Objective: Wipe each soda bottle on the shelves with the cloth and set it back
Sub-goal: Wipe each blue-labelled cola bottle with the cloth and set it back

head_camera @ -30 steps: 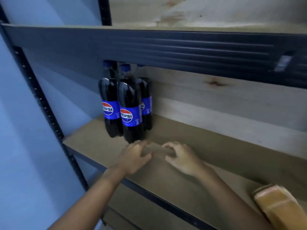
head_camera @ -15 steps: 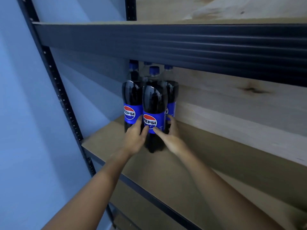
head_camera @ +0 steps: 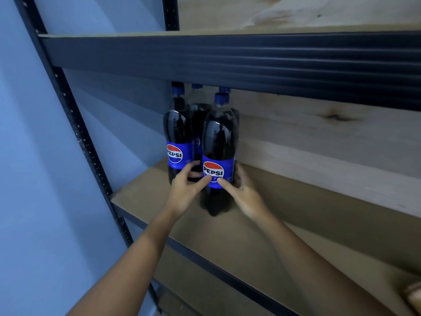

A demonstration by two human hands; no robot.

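- Dark cola fills the front bottle (head_camera: 218, 153), which stands upright near the left end of the shelf board (head_camera: 284, 229), its long axis vertical and its blue cap just under the metal beam (head_camera: 227, 62) above.
- Both hands clasp that front bottle at the label band: the left hand (head_camera: 185, 190) curls round its left side with the thumb tip on the label, and the right hand (head_camera: 245, 192) mirrors it on the right side, thumb on the label and fingers wrapped toward the back.
- Fingers of each hand are spread and bent to the bottle's curve, clamped on it rather than resting loose; neither hand is nearer than the other, and the bottle sits squarely between them.
- From the front bottle, the likely move is toward the person, along the board and out under the beam; since the cap is close to the beam, I judge that it should slide out before it is lifted.
- Just behind and left of the front bottle stands a second bottle (head_camera: 178, 142), label facing out, close enough that the left fingers nearly brush it; two more caps show behind.
- No cloth is in either hand; a tan object (head_camera: 413, 297) at the far right of the board, well apart from the front bottle, is cut off and I cannot tell what it is.
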